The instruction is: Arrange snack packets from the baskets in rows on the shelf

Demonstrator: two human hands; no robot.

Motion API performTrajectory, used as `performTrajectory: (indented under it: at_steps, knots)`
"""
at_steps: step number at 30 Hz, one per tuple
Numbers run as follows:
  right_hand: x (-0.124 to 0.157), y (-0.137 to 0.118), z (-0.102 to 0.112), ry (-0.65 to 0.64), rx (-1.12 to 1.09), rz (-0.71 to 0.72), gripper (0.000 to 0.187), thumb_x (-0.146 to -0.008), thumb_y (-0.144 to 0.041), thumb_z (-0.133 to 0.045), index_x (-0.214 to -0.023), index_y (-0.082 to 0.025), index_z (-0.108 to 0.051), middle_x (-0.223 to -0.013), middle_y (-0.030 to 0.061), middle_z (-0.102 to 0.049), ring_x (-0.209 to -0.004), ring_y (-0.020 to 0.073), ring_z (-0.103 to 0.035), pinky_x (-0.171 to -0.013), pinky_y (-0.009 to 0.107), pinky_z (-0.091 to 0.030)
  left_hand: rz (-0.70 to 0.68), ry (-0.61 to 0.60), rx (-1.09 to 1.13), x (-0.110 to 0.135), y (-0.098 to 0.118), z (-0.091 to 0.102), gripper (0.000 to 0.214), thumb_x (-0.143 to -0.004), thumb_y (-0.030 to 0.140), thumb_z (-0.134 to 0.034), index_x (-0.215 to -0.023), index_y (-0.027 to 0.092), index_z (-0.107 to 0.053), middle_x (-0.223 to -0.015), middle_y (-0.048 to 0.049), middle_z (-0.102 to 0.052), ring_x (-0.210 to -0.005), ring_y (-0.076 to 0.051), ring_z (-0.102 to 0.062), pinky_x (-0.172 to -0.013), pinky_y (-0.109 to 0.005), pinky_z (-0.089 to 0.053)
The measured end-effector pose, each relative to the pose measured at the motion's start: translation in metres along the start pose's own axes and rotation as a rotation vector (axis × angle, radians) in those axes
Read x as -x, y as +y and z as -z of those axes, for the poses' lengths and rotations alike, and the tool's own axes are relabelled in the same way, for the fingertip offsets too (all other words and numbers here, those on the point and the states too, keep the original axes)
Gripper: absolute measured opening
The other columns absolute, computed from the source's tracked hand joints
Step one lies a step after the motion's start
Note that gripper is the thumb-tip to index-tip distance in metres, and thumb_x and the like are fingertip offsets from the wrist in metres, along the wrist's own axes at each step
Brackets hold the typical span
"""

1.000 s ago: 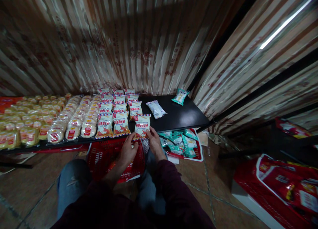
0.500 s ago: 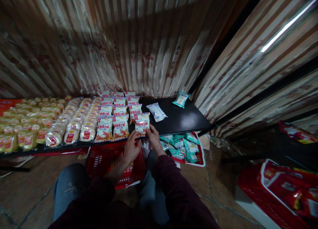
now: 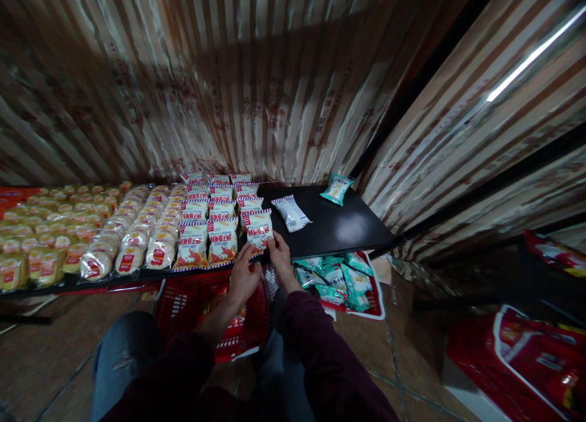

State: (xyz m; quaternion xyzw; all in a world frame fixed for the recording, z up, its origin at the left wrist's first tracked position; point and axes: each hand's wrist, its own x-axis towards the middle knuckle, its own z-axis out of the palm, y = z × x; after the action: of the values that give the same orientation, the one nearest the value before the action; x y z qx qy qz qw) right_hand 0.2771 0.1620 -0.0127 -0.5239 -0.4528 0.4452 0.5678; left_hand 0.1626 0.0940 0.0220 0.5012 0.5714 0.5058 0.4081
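Note:
Between my two hands is a white snack bag (image 3: 257, 228) with red lettering and a striped top edge, held at its lower corners. My left hand (image 3: 245, 275) grips the left corner and my right hand (image 3: 280, 260) the right one. The bag is at the front of the third column of matching snack bags (image 3: 222, 242), overlapping the one behind it. Farther right, a similar bag (image 3: 291, 214) lies back side up on the black shelf (image 3: 339, 226). A green snack bag (image 3: 337, 189) sits near the shelf's far right corner.
Rows of round packaged cakes (image 3: 160, 249) and yellow packaged cakes (image 3: 46, 263) fill the shelf's left part. Below are a red basket (image 3: 183, 324) and another basket (image 3: 379, 303) of green bags. Corrugated sheeting (image 3: 274, 92) rises behind; red packages (image 3: 540, 355) stand at right.
The bag in my hands has shifted slightly left and back, closer to the neighbouring column. The whole view has also moved a little.

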Motion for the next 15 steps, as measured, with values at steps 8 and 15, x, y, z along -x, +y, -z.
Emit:
performTrajectory:
  at_steps: [8, 15]
  knots:
    - [0.000, 0.005, -0.005, 0.038, 0.273, 0.016, 0.043, -0.082, -0.042, -0.047, -0.115, -0.018, -0.059, -0.099, 0.0062, -0.067, -0.087, 0.0196, -0.060, -0.080, 0.032, -0.046, -0.022, -0.014, -0.111, -0.006, -0.006, -0.003, 0.049, -0.073, 0.012, -0.052, -0.121, 0.016, -0.058, -0.141, -0.0111, -0.043, -0.130, -0.026, -0.041, -0.105, -0.039, -0.040]
    - [0.002, 0.001, -0.004, 0.048, 0.606, 0.174, 0.044, -0.084, -0.037, -0.042, -0.111, -0.008, -0.063, -0.108, 0.0159, -0.065, -0.103, 0.0256, -0.055, -0.095, 0.039, -0.039, -0.061, 0.021, -0.255, -0.008, -0.018, -0.004, 0.047, -0.076, 0.011, -0.046, -0.123, 0.012, -0.055, -0.142, -0.0138, -0.041, -0.130, -0.025, -0.041, -0.103, -0.037, -0.043]
